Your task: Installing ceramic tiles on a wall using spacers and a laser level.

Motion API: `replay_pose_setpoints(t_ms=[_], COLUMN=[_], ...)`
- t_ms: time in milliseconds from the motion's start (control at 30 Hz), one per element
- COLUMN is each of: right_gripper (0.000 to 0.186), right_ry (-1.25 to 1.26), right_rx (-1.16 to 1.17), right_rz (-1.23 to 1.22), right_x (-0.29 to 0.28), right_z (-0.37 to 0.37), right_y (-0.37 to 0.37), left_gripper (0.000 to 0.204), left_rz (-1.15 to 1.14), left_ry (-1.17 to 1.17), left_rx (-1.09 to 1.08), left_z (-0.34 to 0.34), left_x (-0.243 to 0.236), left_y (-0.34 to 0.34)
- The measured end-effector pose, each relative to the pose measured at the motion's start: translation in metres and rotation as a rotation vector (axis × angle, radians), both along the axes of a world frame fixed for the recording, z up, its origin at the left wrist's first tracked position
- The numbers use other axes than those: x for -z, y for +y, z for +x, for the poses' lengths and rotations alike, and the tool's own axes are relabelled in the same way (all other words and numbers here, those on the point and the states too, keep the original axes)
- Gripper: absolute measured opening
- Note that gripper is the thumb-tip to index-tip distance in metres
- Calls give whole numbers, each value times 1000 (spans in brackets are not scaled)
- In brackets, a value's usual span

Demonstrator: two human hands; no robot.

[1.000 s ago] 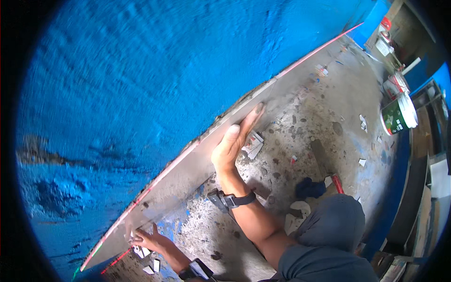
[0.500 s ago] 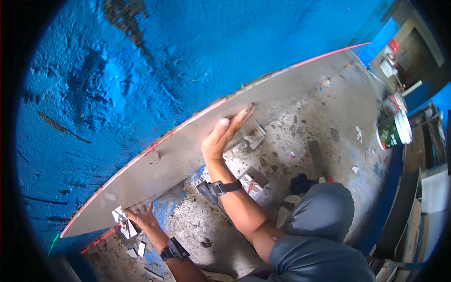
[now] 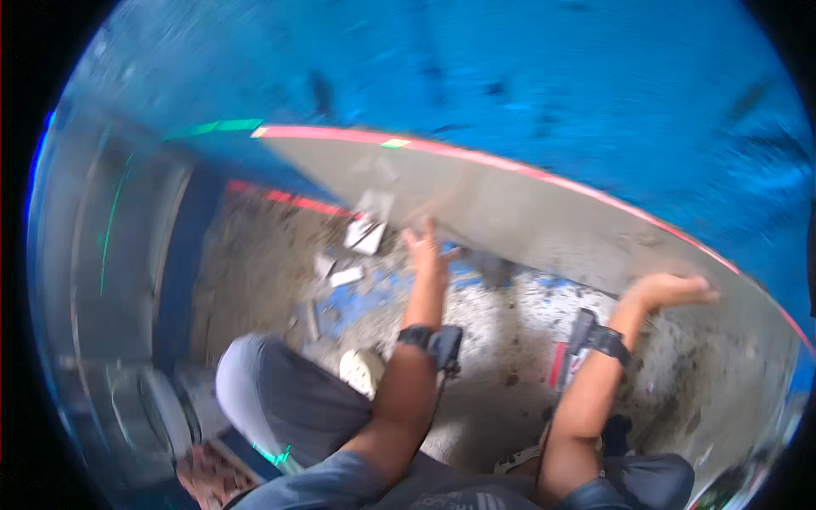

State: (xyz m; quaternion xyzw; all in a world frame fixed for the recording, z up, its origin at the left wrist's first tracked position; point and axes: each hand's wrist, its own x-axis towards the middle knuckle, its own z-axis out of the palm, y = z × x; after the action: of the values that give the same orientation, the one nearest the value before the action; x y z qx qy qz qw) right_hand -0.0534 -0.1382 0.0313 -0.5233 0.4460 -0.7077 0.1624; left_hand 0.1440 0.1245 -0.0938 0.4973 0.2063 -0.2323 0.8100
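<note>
A long, glossy grey tile (image 3: 527, 212) stands against a rough blue wall (image 3: 527, 68), its top edge traced by a red laser line. Near the lower edge of the tile, toward its left end, my left hand (image 3: 427, 245) is raised with the fingers spread; whether it touches the face is blurred. Farther right, my right hand (image 3: 671, 293) lies against the tile's face, fingers stretched out and palm toward it. Neither hand holds anything. A white plastic-looking piece (image 3: 365, 234) sits by the tile's lower edge, left of my left hand.
Small white scraps (image 3: 347, 276) litter the stained concrete floor (image 3: 246, 263). A red-and-white box (image 3: 561, 365) lies beside my right wrist. Green laser light crosses the pale surface at the left (image 3: 110, 221). A brick-like block (image 3: 208, 478) sits at the lower left.
My view has swung left, bringing the tile's left end and the corner into sight. My right hand has slid right along the tile, while my left hand has come off the white piece.
</note>
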Motion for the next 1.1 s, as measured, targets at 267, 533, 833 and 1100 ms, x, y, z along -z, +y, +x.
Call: replay_pose_setpoints(t_ms=[267, 533, 833, 1100], right_gripper=[39, 79, 85, 86], right_ry=[493, 2, -61, -67], right_rx=[63, 84, 45, 79], right_rz=[169, 54, 102, 120], right_x=[49, -39, -21, -20], right_z=[-16, -19, -36, -52], right_y=[-18, -25, -6, -34], left_gripper=[72, 130, 147, 121], left_rz=[-227, -359, -111, -355], left_ry=[-113, 291, 97, 399], left_rx=[260, -14, 109, -80], left_z=[42, 26, 26, 36], left_x=[41, 5, 18, 29], left_y=[44, 1, 32, 26])
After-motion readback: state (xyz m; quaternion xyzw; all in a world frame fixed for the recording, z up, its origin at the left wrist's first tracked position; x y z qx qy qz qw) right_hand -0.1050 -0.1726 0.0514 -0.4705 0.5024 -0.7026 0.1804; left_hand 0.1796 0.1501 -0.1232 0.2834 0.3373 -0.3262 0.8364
